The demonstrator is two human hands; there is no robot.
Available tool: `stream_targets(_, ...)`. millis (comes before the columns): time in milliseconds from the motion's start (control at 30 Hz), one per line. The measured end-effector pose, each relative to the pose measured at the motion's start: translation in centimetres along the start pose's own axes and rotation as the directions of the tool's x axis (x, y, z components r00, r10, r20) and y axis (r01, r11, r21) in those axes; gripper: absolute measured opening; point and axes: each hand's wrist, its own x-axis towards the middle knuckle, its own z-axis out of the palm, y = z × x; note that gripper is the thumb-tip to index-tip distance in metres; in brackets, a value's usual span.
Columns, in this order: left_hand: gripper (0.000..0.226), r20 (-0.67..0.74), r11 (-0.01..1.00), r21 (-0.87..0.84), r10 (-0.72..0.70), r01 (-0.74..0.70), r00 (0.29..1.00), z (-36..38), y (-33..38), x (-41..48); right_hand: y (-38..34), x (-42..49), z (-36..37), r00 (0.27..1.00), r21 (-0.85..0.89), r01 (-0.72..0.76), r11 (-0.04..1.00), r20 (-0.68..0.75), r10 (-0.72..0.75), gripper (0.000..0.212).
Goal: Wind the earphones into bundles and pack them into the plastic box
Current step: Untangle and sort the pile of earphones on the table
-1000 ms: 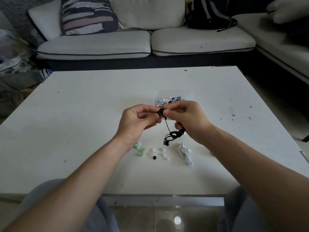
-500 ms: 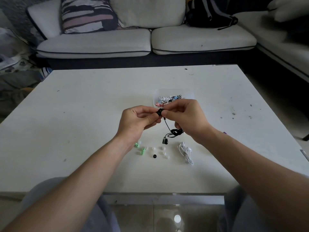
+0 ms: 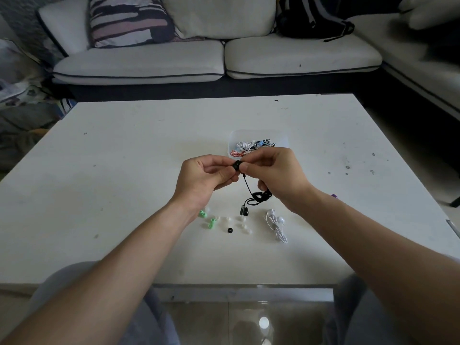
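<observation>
Both hands are held a little above the desk (image 3: 124,185), close together. The left hand (image 3: 204,178) has its fingers (image 3: 225,173) curled, and its thumb and forefinger pinch one earbud of the black earphone (image 3: 237,166). The right hand (image 3: 278,173) pinches the same earbud from the other side. Its lower fingers are curled round the wound part of the cable, which shows as a small black bundle under the palm. One thin cable hangs from the earbud down to this bundle. The second earbud hangs low near the desk; I cannot tell if it touches.

Behind the hands, partly covered by the right one, stands the clear plastic box (image 3: 258,134). In it lie several wound earphones (image 3: 245,145), white, red-and-white and blue, in a loose heap.

On the desk near the right wrist lies a white earphone (image 3: 276,224), wound into a long bundle. Left of it, small ear tips (image 3: 211,223) are scattered: green, white and one black.
</observation>
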Motion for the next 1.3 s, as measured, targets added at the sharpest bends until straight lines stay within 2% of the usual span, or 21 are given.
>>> stream_targets(200, 0.013, -0.017, 0.99, 0.117, 0.079, -0.077, 0.997, 0.0, -0.4, 0.3, 0.7, -0.5, 0.9, 0.996, 0.07, -0.051, 0.996, -0.075, 0.056, 0.008)
stream_targets(533, 0.017, 0.065, 0.999, 0.037, 0.025, -0.028, 0.998, -0.3, -0.1, 0.6, 0.1, 0.0, -0.3, 0.999, 0.047, -0.036, 0.998, -0.001, 0.036, 0.011)
stream_targets(967, 0.014, 0.05, 1.0, 0.014, 0.003, -0.004, 0.999, -0.3, -0.4, 0.6, 0.1, -0.3, 0.4, 0.998, -0.063, -0.017, 0.998, -0.066, 0.013, 0.007)
stream_targets(1300, 0.016, 0.083, 1.0, 0.005, -0.006, 0.006, 0.997, -0.3, -0.2, 0.7, -0.2, 0.2, -0.6, 0.998, -0.008, -0.035, 0.999, 0.043, 0.035, 0.011)
